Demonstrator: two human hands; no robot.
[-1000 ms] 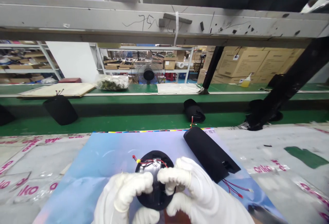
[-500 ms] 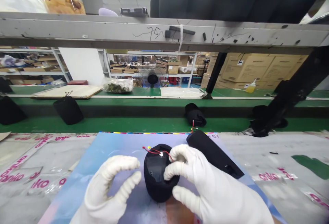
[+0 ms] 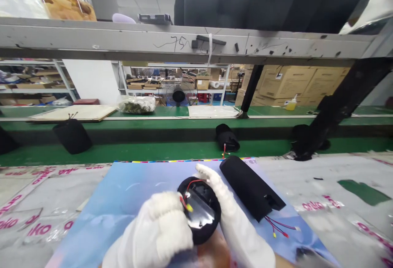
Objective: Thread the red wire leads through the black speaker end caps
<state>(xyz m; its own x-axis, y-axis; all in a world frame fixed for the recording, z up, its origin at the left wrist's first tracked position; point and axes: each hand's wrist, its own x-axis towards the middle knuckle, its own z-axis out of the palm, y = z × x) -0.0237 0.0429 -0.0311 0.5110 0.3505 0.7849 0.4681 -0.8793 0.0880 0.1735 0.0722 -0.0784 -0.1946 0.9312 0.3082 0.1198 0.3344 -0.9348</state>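
Note:
A round black fabric-covered cylinder [image 3: 209, 196] is between my hands, tilted so that its end with a shiny dark recess faces me. Thin red wires [image 3: 196, 181] run over that end to a small yellow connector [image 3: 189, 207] near my left fingertips. My left hand [image 3: 161, 223], in a white glove, has its fingers curled against the cylinder's left side; their tips are partly hidden. Along the right side lies my gloved right hand [image 3: 225, 206], its fingers rather straight and pressed to the cylinder. Beside it rests a longer black fabric-covered tube [image 3: 248, 186] with loose wires [image 3: 278, 227] at its near end.
A blue printed sheet [image 3: 123, 202] covers the bench under my hands. Behind, on the green surface [image 3: 159, 149], stand a black cylinder [image 3: 73, 136] and another black roll [image 3: 227, 137]. A shelf beam [image 3: 129, 38] crosses above, and a dark slanted post [image 3: 334, 108] stands at right.
My left hand has moved right and closed against the cylinder. The right hand has gone from curled fingers on its end to lying along its side. The cylinder is turned and tilted.

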